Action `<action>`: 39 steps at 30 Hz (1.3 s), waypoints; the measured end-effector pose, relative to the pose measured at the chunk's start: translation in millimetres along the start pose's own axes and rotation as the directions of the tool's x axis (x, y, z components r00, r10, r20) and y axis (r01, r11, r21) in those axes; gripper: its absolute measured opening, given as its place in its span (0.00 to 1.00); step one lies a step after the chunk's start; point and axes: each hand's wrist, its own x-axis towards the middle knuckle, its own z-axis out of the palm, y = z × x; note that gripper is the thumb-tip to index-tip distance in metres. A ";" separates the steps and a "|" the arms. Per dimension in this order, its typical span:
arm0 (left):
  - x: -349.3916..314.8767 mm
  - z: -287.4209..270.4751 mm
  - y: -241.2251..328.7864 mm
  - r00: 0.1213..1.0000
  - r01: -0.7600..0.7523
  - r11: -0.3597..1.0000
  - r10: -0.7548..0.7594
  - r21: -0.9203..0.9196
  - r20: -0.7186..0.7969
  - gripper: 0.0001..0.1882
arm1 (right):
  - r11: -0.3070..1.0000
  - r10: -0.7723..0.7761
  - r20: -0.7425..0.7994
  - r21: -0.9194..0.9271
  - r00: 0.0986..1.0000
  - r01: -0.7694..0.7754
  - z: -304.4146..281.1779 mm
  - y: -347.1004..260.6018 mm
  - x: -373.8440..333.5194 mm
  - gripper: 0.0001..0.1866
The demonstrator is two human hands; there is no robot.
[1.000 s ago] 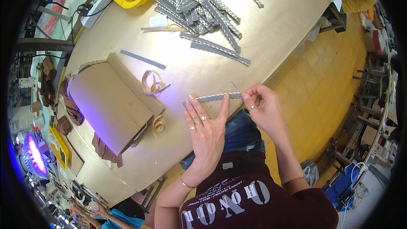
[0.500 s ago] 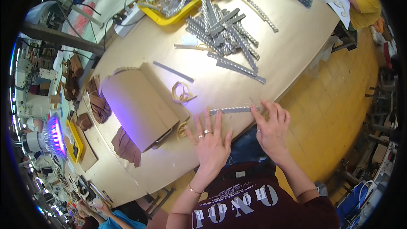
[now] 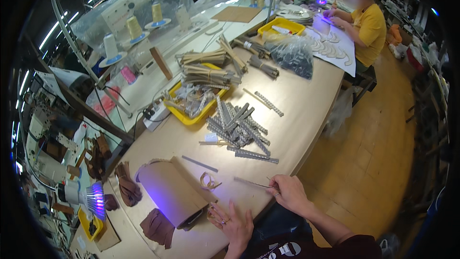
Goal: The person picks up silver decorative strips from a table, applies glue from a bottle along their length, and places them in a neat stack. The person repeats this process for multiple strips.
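My right hand [image 3: 290, 193] pinches the right end of a thin grey strip [image 3: 251, 182], which points left just over the table's near edge. My left hand [image 3: 235, 224] has its fingers spread, beside the lower corner of a curved brown sheet [image 3: 175, 196]. Its fingertips are close to that corner; whether they touch anything small there I cannot tell. Beyond the strip lies a loose coil of tan band [image 3: 209, 182]. Another flat grey strip [image 3: 200, 163] rests behind the coil. Farther off is a heap of grey and silvery braided strips [image 3: 239, 127].
A yellow tray [image 3: 191, 120] with plastic bags stands behind the heap, bundled strips [image 3: 206, 72] beside it. A purple-lit lamp [image 3: 95, 200] hangs at left near folded brown pieces [image 3: 158, 228]. A person in yellow [image 3: 371, 31] works at the table's far end.
The view has tipped up, showing more of the far table. My left hand has come off the grey strip and sits left of it. My right hand now holds the strip's end.
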 end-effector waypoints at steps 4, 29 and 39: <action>0.1 1.5 -1.8 1.000 -0.021 1.000 0.021 -0.016 -0.012 0.36 | 0.949 0.049 -0.058 0.314 0.997 -0.029 -16.9 -2.6 24.1 0.19; -7.2 -2.5 -6.6 0.981 -0.126 0.987 0.108 -0.102 -0.159 0.29 | 0.863 0.080 0.124 0.488 0.989 -0.131 -43.2 45.0 89.6 0.13; 46.9 3.7 27.1 0.932 -0.265 0.929 0.316 -0.260 0.180 0.38 | 0.991 0.040 0.004 -0.126 0.999 -0.039 -27.4 0.7 49.6 0.16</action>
